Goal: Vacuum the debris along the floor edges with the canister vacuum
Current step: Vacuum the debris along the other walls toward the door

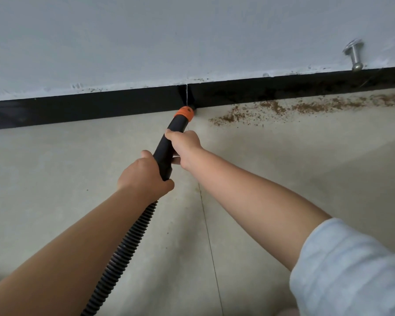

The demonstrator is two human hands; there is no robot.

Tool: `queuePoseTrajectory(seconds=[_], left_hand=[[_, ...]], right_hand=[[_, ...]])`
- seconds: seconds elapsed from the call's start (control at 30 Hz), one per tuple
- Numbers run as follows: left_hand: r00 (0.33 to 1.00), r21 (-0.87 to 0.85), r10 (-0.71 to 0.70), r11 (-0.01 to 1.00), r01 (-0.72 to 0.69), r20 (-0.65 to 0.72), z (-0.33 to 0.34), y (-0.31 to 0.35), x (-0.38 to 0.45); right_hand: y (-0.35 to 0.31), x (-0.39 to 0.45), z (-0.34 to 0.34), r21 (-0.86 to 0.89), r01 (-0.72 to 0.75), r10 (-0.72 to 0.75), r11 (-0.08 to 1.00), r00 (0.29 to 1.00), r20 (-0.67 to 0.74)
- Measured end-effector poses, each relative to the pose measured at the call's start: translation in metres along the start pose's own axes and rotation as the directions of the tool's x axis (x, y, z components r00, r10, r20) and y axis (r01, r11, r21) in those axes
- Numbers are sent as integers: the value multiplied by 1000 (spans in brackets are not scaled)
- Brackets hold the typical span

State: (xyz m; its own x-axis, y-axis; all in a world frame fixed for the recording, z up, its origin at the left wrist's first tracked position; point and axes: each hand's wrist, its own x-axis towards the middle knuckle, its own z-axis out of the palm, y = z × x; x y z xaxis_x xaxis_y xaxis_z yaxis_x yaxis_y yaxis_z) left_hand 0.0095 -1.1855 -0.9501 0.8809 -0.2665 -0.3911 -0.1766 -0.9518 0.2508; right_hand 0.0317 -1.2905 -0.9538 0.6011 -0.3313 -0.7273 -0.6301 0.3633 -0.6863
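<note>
Both hands gripped the nozzle [169, 144], right hand [185, 148] nearer its tip, left hand [143, 176] behind; debris [271, 110] lay at three o'clock along the baseboard [89, 110].

Colours recorded. Wall [146, 37]: pale grey-white, plain, with whiter smears along its lower edge. Skirting board [78, 110]: glossy black, unpatterned. Floor [55, 167]: beige-grey, faintly mottled, crossed by one thin dark joint line. Debris [271, 110]: reddish-brown granules, scattered in a speckled band on the floor just beside the skirting board. Vacuum nozzle [169, 142]: matt black, tipped by an orange collar [184, 113]. Hose [123, 242]: black, ribbed in regular rings. Door stop [354, 54]: brushed silver metal. Sleeve [351, 270]: light grey-blue, plain.
</note>
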Motion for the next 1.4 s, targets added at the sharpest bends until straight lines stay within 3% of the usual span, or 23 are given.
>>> queuePoseTrajectory(seconds=[0.2,0.53,0.97,1.17,1.4], left_hand=[[997,62,51,997,-55,59,-8,-3,-18],[974,37,181,982,-187,138,-6,14,-31],[995,-9,81,997,-81,61,-9,18,0],[981,76,142,985,-153,130,-7,18,-15],[959,48,228,970,-239,166,9,40,-30]], right_hand=[[2,-10,-13,-26,-29,31,999,996,82],[12,-28,-40,61,-47,48,997,999,-5],[-14,-3,-27,13,-20,19,1000,999,32],[4,-8,-43,10,-39,38,999,999,35],[20,-18,-80,47,-44,46,998,999,-23]])
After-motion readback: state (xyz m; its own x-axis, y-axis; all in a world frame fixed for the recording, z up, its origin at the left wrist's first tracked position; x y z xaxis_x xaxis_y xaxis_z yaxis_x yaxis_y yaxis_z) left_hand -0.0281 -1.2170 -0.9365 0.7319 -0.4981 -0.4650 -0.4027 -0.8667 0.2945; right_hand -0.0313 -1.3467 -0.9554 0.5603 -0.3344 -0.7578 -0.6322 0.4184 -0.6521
